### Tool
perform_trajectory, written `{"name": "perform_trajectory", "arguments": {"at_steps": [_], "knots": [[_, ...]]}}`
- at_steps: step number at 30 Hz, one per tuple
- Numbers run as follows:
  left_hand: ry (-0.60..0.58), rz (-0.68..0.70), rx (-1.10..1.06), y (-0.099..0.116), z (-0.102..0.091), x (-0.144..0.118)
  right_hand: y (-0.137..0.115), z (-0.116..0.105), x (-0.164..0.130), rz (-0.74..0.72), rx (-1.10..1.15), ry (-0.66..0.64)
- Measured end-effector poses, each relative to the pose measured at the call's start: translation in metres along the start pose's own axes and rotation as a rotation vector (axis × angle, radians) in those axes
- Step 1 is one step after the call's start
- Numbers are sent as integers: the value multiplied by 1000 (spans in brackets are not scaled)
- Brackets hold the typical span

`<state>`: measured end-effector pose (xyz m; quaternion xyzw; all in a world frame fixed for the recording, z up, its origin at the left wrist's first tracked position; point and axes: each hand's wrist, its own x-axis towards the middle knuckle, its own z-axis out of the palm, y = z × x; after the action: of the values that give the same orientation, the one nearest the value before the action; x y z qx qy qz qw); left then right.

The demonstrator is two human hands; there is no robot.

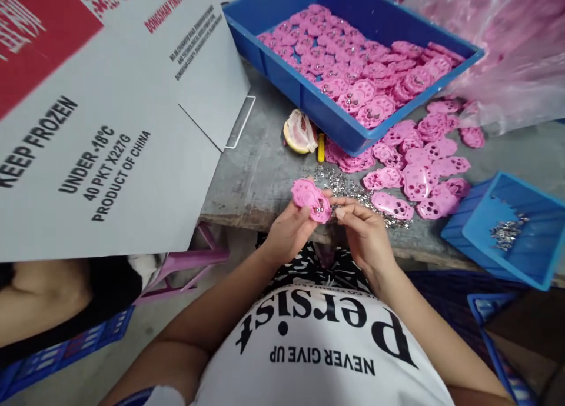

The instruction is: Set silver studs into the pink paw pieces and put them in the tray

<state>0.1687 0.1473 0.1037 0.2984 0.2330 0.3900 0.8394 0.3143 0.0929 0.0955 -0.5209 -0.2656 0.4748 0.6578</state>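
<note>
My left hand (286, 234) is closed on a pink plastic piece (304, 192), holding it above the front edge of the table. Small shiny metal bits show in the holes at its right end. Thumb and forefinger of my right hand (367, 234) are pinched together beside that end; whatever is between them is too small to make out. Just beyond both hands, many tiny silver metal parts (342, 182) lie scattered on the grey tabletop (260, 176). More pink plastic pieces (418, 181) are piled loosely to the right.
A blue tray (282, 70) of pink pieces stands at the back. Near it are a cut citrus fruit (300, 132) and a yellow-handled tool (321, 147). A small blue bin (468, 232) with metal parts sits right. A large carton (145, 100) blocks the left, with another person's arm (48, 291) below.
</note>
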Motion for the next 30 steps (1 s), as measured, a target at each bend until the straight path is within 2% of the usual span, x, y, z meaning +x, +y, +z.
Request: {"name": "perform_trajectory", "arguments": {"at_steps": [4,12,30], "knots": [[-26,58,52,-5,-3,-4,2,8,-6,-24,-3,69],[-74,244,151,-16,-3,-3,1,10,-10,-96,-99,7],[-72,275,182,-18,0,-5,6,9,-11,-132,-176,-1]]}}
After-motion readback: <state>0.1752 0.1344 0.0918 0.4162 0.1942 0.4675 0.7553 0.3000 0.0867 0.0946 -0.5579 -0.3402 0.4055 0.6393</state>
